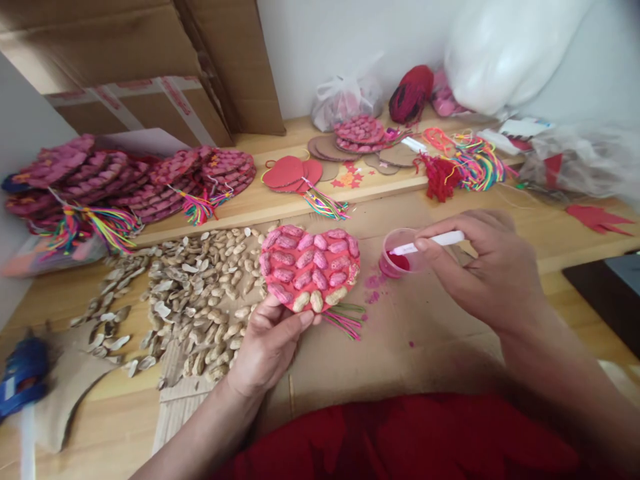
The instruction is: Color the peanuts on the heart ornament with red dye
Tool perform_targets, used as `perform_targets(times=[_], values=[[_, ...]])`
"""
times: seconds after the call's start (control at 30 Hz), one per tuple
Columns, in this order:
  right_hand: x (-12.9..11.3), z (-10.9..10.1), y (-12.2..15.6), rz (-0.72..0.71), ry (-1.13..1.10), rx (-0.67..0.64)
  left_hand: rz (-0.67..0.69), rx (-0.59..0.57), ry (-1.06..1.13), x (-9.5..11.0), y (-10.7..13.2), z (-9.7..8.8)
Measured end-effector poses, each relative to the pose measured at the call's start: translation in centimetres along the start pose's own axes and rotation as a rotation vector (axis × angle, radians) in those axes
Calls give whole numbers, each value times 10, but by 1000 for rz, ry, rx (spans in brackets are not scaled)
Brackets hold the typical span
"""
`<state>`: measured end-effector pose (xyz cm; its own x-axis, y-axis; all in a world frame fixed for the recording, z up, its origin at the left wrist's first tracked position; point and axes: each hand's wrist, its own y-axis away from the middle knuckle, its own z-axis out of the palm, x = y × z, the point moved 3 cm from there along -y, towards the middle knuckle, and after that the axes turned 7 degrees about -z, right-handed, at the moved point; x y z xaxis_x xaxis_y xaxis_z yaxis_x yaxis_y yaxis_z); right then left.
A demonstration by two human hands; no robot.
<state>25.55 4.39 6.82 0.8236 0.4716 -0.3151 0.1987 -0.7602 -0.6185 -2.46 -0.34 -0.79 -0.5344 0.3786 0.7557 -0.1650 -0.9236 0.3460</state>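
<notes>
My left hand (273, 340) grips the lower edge of a red heart-shaped plaque (311, 261) covered in rows of peanut shells. Most of its shells are painted pink, while a few along the bottom edge keep their natural tan. Green and pink tassel strings (347, 320) hang out beneath the plaque. Between the thumb and fingers of my right hand (473, 267) is a white-handled paintbrush (440, 241). Its tip dips into a small clear plastic cup (404, 241) of pink-red paint. Pink smears mark the cardboard beside the cup.
Loose peanut shells (210, 300) cover the left of the cardboard mat (360, 373). Finished pink plaques (90, 173) with tassels stand stacked at the back left. Red hearts (286, 175), colourful strings (475, 160) and yarn (411, 93) lie along the back. A blue glue gun (23, 377) is at left.
</notes>
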Motion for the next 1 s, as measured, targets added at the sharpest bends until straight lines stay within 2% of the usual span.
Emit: perform_targets(times=[0.27,0.8,1.0], values=[[-1,9,3,-2,39,-43,5,-3,-10,-1,-1,-1],[-2,7,1,-18,0,-31,-6,-10,-5,0,0,1],[5,-7,3,9,39,75,0,-57,36,0,0,7]])
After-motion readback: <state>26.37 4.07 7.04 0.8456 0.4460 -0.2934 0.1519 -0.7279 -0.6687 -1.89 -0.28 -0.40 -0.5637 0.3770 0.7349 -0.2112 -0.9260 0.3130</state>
